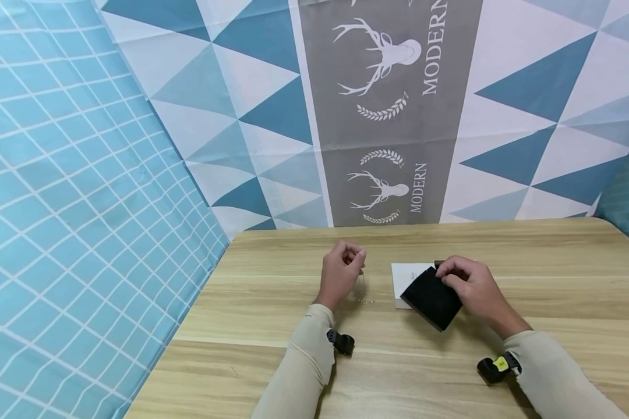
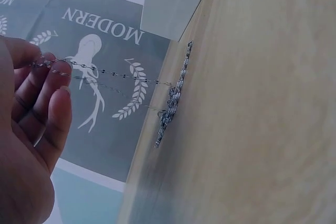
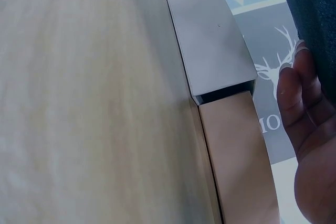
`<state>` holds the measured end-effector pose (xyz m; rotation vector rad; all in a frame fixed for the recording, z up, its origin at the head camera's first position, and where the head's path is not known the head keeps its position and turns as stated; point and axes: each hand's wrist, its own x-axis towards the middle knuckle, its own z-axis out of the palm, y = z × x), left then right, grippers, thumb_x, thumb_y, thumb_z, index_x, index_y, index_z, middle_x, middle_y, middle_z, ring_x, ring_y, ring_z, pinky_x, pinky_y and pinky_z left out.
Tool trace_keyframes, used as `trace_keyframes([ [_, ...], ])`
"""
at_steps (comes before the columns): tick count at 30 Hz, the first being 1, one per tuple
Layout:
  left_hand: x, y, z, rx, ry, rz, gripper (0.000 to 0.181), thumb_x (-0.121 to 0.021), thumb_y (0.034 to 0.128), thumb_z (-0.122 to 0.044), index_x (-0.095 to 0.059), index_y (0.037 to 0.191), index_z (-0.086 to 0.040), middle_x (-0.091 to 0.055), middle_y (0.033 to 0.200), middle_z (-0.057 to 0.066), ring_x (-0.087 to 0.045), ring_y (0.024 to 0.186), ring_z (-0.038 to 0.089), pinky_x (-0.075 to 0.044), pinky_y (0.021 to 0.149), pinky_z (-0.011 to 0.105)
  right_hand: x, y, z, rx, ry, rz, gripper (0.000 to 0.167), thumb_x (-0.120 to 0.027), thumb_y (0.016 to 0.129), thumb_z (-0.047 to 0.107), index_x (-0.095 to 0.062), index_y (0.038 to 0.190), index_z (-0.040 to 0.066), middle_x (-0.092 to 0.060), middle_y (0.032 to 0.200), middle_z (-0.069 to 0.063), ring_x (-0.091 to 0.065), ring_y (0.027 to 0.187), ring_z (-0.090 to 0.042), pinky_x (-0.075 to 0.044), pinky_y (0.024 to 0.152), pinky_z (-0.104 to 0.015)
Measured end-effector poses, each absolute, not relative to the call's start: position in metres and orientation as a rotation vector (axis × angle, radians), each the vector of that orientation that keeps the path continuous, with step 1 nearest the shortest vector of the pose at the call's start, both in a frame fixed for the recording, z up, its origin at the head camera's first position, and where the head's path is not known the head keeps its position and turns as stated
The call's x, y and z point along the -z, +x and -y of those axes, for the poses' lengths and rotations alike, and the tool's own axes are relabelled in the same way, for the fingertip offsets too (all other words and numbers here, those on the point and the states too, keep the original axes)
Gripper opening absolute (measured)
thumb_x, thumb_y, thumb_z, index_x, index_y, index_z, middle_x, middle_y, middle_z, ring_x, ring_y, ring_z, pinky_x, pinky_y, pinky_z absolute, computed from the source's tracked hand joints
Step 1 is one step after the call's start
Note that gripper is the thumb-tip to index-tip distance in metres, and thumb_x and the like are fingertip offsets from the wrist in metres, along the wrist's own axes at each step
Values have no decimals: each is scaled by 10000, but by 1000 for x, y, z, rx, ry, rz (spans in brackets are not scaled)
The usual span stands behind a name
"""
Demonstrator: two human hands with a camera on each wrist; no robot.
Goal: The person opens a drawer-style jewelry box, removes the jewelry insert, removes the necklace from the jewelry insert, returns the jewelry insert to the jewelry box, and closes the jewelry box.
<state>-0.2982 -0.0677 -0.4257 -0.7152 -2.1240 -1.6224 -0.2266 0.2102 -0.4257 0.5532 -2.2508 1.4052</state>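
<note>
My left hand (image 1: 342, 272) pinches a thin silver chain (image 2: 170, 100) between the thumb and fingers. Two thin strands run down from my fingertips, and the rest of the chain lies in a small bunch on the table (image 1: 571, 294). The bunch is near the white box (image 1: 410, 280), on its left side. My right hand (image 1: 476, 286) holds a black pad (image 1: 433, 299), with the thumb and fingers pinched on it near one corner. The pad is square and soft-looking, and it tips down toward me. From my head it hides part of the white box, which sits flat on the table and has tiny writing on top, too small to read. By my right wrist I can see a tan box (image 3: 239, 161) end to end with the white one, with a dark gap between them. I cannot tell if they are two boxes or two parts of one. I have pale sleeves (image 1: 300, 368) on both arms, and a small black camera (image 1: 344, 343) on my left wrist. The one on my right has a yellow bit. Behind the table hangs a cloth (image 1: 262, 81) with blue and white triangles, deer heads and the word MODERN.
</note>
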Motion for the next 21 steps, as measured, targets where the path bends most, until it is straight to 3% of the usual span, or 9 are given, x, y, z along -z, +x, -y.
trace_keyframes([
  [21, 426, -296, 68, 1451, -616, 2318, 59, -668, 978, -164, -652, 959, -111, -632, 730, -60, -599, 608, 56, -493, 615, 249, 427, -229, -211, -1357, 548, 2262, 249, -574, 894, -120, -681, 870, 104, -670, 894, -48, -577, 773, -105, -449, 703, -183],
])
